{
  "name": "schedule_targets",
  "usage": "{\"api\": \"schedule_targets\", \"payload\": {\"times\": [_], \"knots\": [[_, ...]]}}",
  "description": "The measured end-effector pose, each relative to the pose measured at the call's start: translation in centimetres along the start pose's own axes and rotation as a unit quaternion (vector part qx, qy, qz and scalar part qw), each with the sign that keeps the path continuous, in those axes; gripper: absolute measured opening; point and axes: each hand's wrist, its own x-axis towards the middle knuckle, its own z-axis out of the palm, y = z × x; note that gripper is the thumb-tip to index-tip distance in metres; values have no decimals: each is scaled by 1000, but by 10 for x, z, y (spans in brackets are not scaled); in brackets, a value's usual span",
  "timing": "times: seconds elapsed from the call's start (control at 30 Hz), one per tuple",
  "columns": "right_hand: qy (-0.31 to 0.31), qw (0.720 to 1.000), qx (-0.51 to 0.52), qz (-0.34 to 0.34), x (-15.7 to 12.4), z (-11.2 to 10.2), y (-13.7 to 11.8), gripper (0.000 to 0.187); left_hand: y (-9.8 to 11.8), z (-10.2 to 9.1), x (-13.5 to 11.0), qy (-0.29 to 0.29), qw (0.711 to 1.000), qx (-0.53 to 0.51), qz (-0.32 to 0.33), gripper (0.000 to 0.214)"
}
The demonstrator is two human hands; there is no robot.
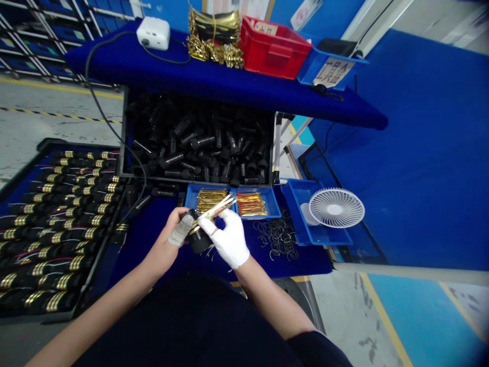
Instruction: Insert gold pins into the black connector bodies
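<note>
You're clenching a black ribbed cylinder (199,240) in your left hand (172,237).
Your gloved right hand (226,238) is pinching gold strips (216,209), apparently against the cylinder's end, though your fingers hide the contact, and the cylinder is being held just in front of a blue tray (190,201).

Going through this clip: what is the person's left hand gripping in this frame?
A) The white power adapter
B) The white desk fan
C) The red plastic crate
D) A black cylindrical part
D. The left hand is closed around the black cylindrical part, while the white-gloved right hand pinches gold strips beside it.
</note>
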Motion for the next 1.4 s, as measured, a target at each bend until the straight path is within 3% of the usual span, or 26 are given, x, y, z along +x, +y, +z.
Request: {"api": "schedule_targets", "payload": {"times": [0.1, 0.23, 0.37, 0.5, 0.63, 0.7, 0.8, 0.83, 0.87, 0.93, 0.97, 1.03, 1.1, 1.17, 1.23, 1.3, 1.33, 1.4], "knots": [[-7, 999, 54, 3, 1, 9, 1, 14, -2, 2, 4, 69, 996, 47, 26, 27], [-18, 978, 194, 69, -3, 18, 4, 18, -4, 4, 4, 116, 991, 7, 59, 30], [-3, 939, 310, 152, -3, 25, 12, 24, -5, 2, 1, 96, 992, -1, 83, 31], [-44, 882, 420, 209, 3, 29, 18, 27, 0, 1, 3, 42, 995, -21, 88, 33], [-34, 897, 400, 184, 6, 25, 11, 30, 23, 6, 12, 114, 979, -157, 56, 36], [-86, 890, 406, 187, 6, 20, 5, 38, 39, 8, 18, 148, 967, -191, 85, 44], [-254, 843, 424, 213, 7, 17, -4, 46, 56, 14, 25, 130, 967, -184, 119, 56], [-280, 845, 405, 207, 8, 17, -6, 49, 59, 17, 27, 117, 969, -181, 119, 56], [-269, 870, 370, 182, 9, 18, -7, 49, 59, 21, 31, 112, 969, -183, 121, 53], [-138, 958, 239, 72, 13, 22, -7, 38, 58, 31, 40, 137, 959, -209, 137, 46], [-53, 987, 152, -2, 15, 23, -6, 31, 56, 36, 46, 160, 948, -233, 143, 43], [58, 989, -14, -136, 19, 22, -4, 30, 54, 43, 58, 174, 933, -296, 108, 41], [76, 972, -93, -203, 19, 18, -2, 32, 55, 47, 66, 151, 926, -344, 49, 45], [57, 980, -55, -184, 16, 13, -4, 36, 57, 46, 67, 129, 926, -354, 29, 46], [-14, 993, 65, -95, 10, 10, -6, 36, 58, 44, 63, 132, 934, -328, 61, 43], [-114, 979, 171, 11, 5, 9, -8, 45, 56, 43, 57, 126, 948, -279, 88, 40], [-135, 972, 189, 40, 4, 10, -8, 50, 53, 43, 55, 118, 955, -256, 91, 39], [-94, 986, 137, 22, 3, 12, -6, 44, 48, 46, 54, 120, 960, -234, 96, 39]]}}
